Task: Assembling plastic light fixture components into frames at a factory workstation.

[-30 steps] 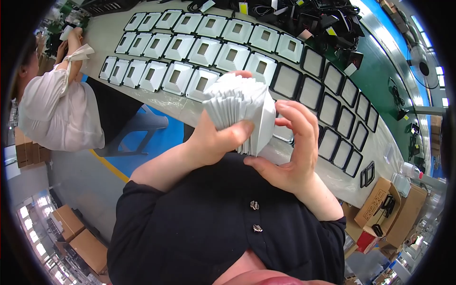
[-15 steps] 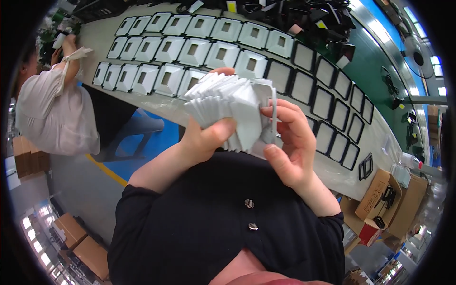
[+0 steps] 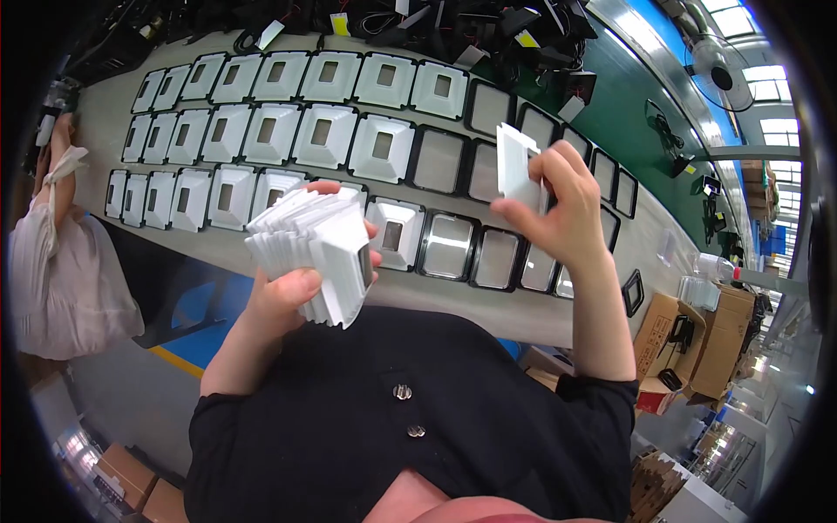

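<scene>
My left hand (image 3: 292, 292) grips a fanned stack of white plastic covers (image 3: 318, 240) at chest height, thumb on the near side and fingertips showing at its far edge. Held up by my right hand (image 3: 562, 205) is a single white cover (image 3: 516, 166), pinched between thumb and fingers and tilted almost on edge. It hangs above rows of black rectangular frames (image 3: 438, 159) on the table, partly hiding them. To the left, many frames carry white covers with a square window, such as this fitted cover (image 3: 382, 148).
The long table (image 3: 301, 235) curves across the view. Black devices and cables (image 3: 418, 26) lie along its far side. A co-worker in a white top (image 3: 78, 270) stands at the left. Open cardboard boxes (image 3: 689, 336) are at the right, and a fan (image 3: 719, 74) stands far right.
My right hand has drawn one white cover off the stack and carried it away to the right and up. My left hand, with the stack, has moved left and slightly down.
</scene>
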The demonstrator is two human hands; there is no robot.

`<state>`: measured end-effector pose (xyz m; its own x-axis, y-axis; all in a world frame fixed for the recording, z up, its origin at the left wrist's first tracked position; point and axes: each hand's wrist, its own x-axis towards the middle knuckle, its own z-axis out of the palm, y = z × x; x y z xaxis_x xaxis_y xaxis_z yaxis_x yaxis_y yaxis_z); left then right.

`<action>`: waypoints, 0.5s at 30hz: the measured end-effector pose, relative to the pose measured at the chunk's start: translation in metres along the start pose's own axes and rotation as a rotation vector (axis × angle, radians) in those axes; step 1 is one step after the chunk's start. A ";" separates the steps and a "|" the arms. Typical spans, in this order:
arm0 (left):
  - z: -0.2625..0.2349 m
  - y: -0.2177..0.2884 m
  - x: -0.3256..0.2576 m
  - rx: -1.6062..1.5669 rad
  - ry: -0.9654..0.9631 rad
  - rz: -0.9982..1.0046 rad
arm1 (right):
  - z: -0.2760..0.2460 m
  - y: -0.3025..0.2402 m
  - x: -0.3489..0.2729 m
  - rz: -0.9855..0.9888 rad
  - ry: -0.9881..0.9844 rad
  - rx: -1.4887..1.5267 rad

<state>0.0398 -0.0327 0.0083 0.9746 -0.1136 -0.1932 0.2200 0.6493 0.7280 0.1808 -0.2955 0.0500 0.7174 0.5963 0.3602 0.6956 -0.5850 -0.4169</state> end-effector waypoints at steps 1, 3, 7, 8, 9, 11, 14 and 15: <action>0.000 0.002 0.002 0.002 0.027 -0.002 | 0.003 0.011 0.007 0.019 -0.055 -0.069; -0.002 0.007 0.006 0.012 0.068 0.012 | 0.014 0.035 0.021 0.004 -0.107 -0.180; -0.005 0.013 0.012 0.012 0.112 0.016 | 0.029 0.056 0.043 -0.002 -0.176 -0.258; -0.006 0.013 0.014 0.007 0.118 0.010 | 0.032 0.060 0.047 -0.017 -0.181 -0.285; -0.009 0.013 0.015 0.021 0.123 0.013 | 0.036 0.065 0.050 -0.027 -0.176 -0.287; -0.012 0.014 0.020 0.034 0.128 0.018 | 0.041 0.069 0.057 -0.018 -0.179 -0.306; -0.016 0.015 0.028 0.059 0.132 -0.023 | 0.050 0.077 0.062 -0.015 -0.185 -0.328; -0.016 0.016 0.029 0.056 0.138 -0.026 | 0.050 0.077 0.064 -0.027 -0.187 -0.333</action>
<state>0.0714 -0.0141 0.0039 0.9542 -0.0235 -0.2984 0.2513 0.6044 0.7560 0.2782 -0.2744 -0.0010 0.7007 0.6859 0.1965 0.7105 -0.6960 -0.1042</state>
